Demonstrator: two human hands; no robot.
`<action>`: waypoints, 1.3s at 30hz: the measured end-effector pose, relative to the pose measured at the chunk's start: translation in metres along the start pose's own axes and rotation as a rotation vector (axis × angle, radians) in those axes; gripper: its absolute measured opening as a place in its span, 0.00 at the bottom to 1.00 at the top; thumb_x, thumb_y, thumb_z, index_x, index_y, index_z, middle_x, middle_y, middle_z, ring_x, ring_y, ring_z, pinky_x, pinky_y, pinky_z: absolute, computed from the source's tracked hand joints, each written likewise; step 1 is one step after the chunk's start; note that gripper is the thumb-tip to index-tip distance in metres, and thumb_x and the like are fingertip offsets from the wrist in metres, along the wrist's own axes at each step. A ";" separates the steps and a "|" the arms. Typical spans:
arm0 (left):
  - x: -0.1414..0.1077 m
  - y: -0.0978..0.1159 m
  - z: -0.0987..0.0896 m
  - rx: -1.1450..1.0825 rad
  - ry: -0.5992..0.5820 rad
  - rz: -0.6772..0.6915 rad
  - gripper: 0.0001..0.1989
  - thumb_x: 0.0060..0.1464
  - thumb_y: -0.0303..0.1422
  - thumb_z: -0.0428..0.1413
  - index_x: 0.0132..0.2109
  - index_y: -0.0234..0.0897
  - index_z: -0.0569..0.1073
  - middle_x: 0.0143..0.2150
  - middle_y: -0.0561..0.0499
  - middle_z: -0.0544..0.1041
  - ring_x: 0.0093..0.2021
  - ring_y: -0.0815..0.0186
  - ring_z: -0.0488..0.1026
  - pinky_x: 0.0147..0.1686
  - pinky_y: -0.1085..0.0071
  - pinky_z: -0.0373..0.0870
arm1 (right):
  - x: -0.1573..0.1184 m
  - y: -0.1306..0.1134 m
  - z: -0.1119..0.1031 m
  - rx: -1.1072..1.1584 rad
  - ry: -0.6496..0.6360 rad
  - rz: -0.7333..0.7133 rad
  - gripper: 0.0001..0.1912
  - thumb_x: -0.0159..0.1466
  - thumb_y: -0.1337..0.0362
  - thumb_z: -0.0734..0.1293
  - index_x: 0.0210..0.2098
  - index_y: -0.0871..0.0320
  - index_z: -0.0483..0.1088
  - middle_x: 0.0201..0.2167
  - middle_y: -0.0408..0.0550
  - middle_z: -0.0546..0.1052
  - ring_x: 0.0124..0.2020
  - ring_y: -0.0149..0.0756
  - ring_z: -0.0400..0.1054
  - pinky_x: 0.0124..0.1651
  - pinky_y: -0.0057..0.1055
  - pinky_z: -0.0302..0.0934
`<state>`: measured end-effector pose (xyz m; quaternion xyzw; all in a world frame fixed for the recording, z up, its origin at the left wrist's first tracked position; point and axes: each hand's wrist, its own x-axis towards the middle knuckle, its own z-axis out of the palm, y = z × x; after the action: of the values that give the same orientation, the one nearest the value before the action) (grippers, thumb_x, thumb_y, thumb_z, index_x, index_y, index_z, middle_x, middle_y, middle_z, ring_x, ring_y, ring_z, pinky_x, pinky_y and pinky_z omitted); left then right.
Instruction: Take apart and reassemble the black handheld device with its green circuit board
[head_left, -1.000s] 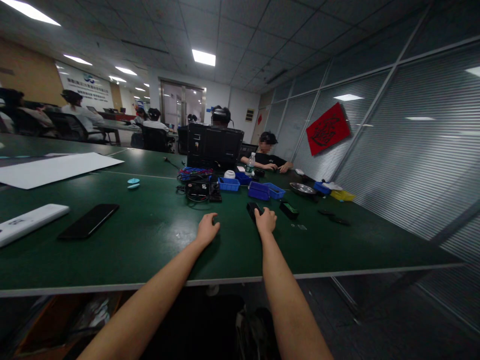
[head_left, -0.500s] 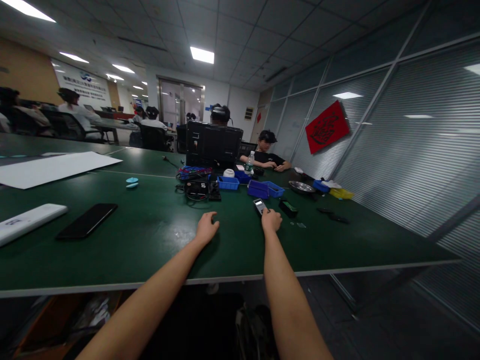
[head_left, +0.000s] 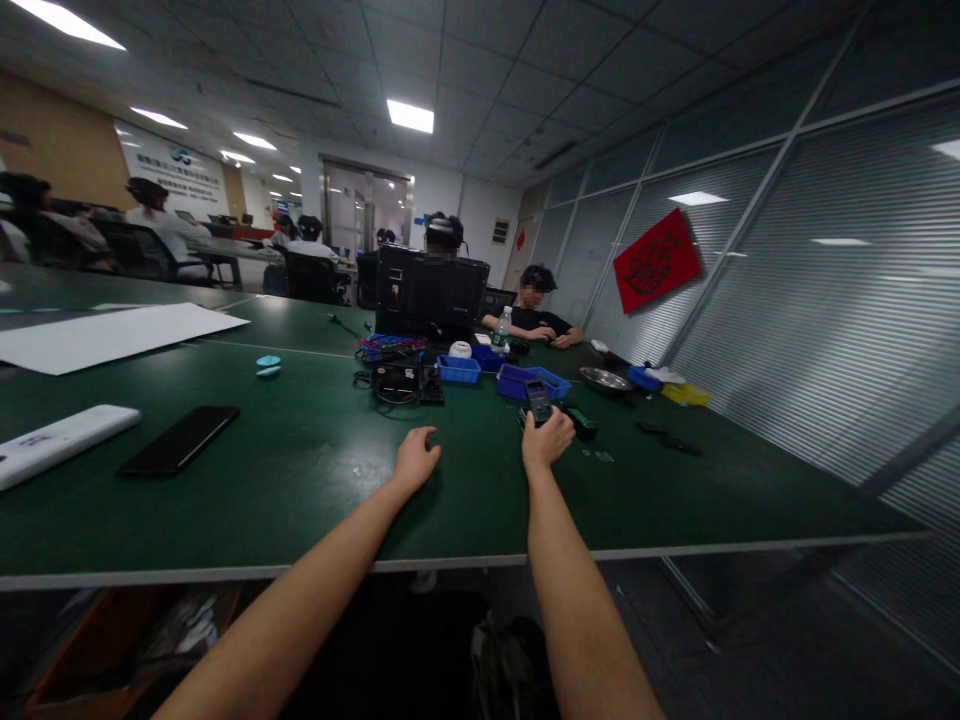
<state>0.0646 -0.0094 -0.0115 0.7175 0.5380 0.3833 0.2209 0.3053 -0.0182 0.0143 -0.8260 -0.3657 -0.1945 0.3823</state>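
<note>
At glossy green counter [head_left: 300, 520], clamps oblong device [head_left: 538, 398] jutting from right hand [head_left: 548, 438] near blue plastic bin [head_left: 512, 381]; left hand [head_left: 418, 458] unclenched.

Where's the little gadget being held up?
In the head view, right of centre: the gadget is in the person's right hand, in front of the blue bins and left of the black-and-green box.

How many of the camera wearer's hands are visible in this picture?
2: the left hand, empty, over the green table; the right hand, to its right, gripping a dark handheld device.
</note>
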 end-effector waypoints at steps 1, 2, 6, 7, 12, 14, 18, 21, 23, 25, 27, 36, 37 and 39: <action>0.000 0.000 0.001 0.002 0.005 0.003 0.20 0.46 0.28 0.51 0.49 0.32 0.68 0.45 0.45 0.70 0.42 0.66 0.69 0.47 0.70 0.63 | -0.002 -0.003 -0.001 0.030 0.016 -0.049 0.26 0.60 0.54 0.57 0.53 0.62 0.56 0.51 0.61 0.60 0.52 0.47 0.54 0.51 0.37 0.51; 0.000 -0.001 0.001 0.004 0.009 0.008 0.20 0.46 0.28 0.52 0.49 0.32 0.68 0.44 0.45 0.70 0.42 0.66 0.69 0.47 0.70 0.63 | -0.004 -0.007 -0.002 0.062 0.006 -0.090 0.26 0.60 0.55 0.56 0.54 0.62 0.54 0.51 0.60 0.59 0.53 0.45 0.54 0.51 0.35 0.51; 0.002 -0.003 0.003 0.004 0.014 0.016 0.20 0.46 0.28 0.52 0.49 0.32 0.68 0.44 0.45 0.70 0.42 0.66 0.69 0.47 0.70 0.63 | -0.012 -0.015 0.004 0.161 -0.125 -0.211 0.23 0.60 0.61 0.56 0.54 0.60 0.55 0.50 0.57 0.59 0.49 0.40 0.58 0.49 0.32 0.54; 0.002 -0.003 0.003 0.004 0.012 0.016 0.20 0.46 0.28 0.52 0.49 0.32 0.68 0.45 0.45 0.70 0.42 0.66 0.69 0.47 0.70 0.63 | -0.013 -0.016 0.006 0.166 -0.148 -0.241 0.23 0.59 0.63 0.57 0.53 0.60 0.56 0.50 0.56 0.59 0.49 0.40 0.58 0.49 0.32 0.54; 0.001 -0.003 0.002 0.012 0.001 0.023 0.20 0.46 0.28 0.51 0.49 0.34 0.68 0.46 0.46 0.70 0.44 0.65 0.68 0.47 0.69 0.63 | -0.022 -0.021 0.009 0.064 -0.275 -0.445 0.25 0.54 0.70 0.61 0.52 0.53 0.61 0.53 0.53 0.56 0.53 0.43 0.52 0.53 0.38 0.50; 0.001 -0.003 0.003 0.013 0.002 0.028 0.20 0.46 0.28 0.51 0.49 0.34 0.68 0.46 0.46 0.70 0.45 0.65 0.68 0.47 0.69 0.63 | -0.027 -0.025 0.009 0.043 -0.365 -0.553 0.24 0.54 0.66 0.64 0.52 0.50 0.62 0.54 0.51 0.56 0.54 0.44 0.51 0.53 0.40 0.49; 0.001 -0.003 0.003 0.017 0.009 0.031 0.19 0.47 0.28 0.51 0.49 0.34 0.68 0.46 0.46 0.70 0.45 0.65 0.68 0.47 0.70 0.63 | -0.036 -0.036 0.006 0.067 -0.446 -0.662 0.23 0.57 0.54 0.63 0.51 0.47 0.63 0.57 0.48 0.56 0.56 0.43 0.50 0.53 0.39 0.49; 0.002 -0.004 0.004 0.023 -0.002 0.028 0.20 0.47 0.28 0.51 0.49 0.35 0.68 0.46 0.46 0.70 0.46 0.64 0.68 0.47 0.70 0.63 | -0.039 -0.042 0.008 0.039 -0.413 -0.534 0.27 0.59 0.51 0.59 0.56 0.52 0.57 0.55 0.53 0.58 0.54 0.43 0.53 0.52 0.37 0.51; 0.002 -0.003 0.004 0.022 -0.008 0.023 0.20 0.47 0.29 0.51 0.50 0.35 0.68 0.47 0.45 0.69 0.46 0.64 0.67 0.47 0.70 0.63 | -0.041 -0.044 0.011 0.003 -0.406 -0.399 0.30 0.61 0.49 0.56 0.58 0.59 0.54 0.51 0.58 0.62 0.51 0.44 0.57 0.49 0.36 0.54; 0.001 -0.003 0.004 0.019 -0.006 0.026 0.20 0.47 0.29 0.51 0.50 0.34 0.68 0.47 0.45 0.69 0.46 0.64 0.67 0.47 0.70 0.63 | -0.042 -0.045 0.014 -0.013 -0.434 -0.325 0.33 0.61 0.48 0.55 0.58 0.63 0.53 0.47 0.60 0.65 0.48 0.45 0.60 0.45 0.36 0.56; 0.001 -0.002 0.004 0.020 -0.002 0.032 0.19 0.47 0.29 0.51 0.49 0.34 0.68 0.47 0.45 0.69 0.46 0.64 0.67 0.47 0.70 0.63 | -0.044 -0.045 0.017 -0.012 -0.465 -0.329 0.30 0.61 0.50 0.55 0.57 0.63 0.54 0.46 0.59 0.66 0.47 0.44 0.61 0.44 0.34 0.57; 0.001 -0.001 0.006 0.058 0.000 0.044 0.19 0.47 0.29 0.51 0.49 0.35 0.69 0.46 0.46 0.70 0.47 0.64 0.67 0.49 0.70 0.61 | -0.055 -0.060 0.019 -0.016 -0.434 -0.350 0.30 0.61 0.50 0.56 0.57 0.61 0.53 0.45 0.60 0.67 0.48 0.47 0.60 0.44 0.38 0.55; 0.001 -0.002 0.007 0.057 -0.001 0.046 0.19 0.47 0.29 0.51 0.49 0.35 0.68 0.47 0.46 0.70 0.47 0.64 0.67 0.49 0.70 0.62 | -0.055 -0.062 0.020 -0.008 -0.436 -0.314 0.31 0.61 0.51 0.57 0.58 0.63 0.52 0.45 0.61 0.67 0.47 0.47 0.60 0.44 0.38 0.55; 0.002 -0.002 0.007 0.052 0.001 0.050 0.19 0.47 0.29 0.51 0.49 0.35 0.68 0.47 0.46 0.70 0.46 0.64 0.67 0.48 0.69 0.62 | -0.054 -0.065 0.022 0.026 -0.429 -0.283 0.29 0.61 0.57 0.58 0.58 0.64 0.51 0.47 0.60 0.68 0.47 0.46 0.60 0.45 0.37 0.54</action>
<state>0.0691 -0.0066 -0.0170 0.7362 0.5297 0.3748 0.1921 0.2215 0.0026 -0.0002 -0.7841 -0.5529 -0.0616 0.2753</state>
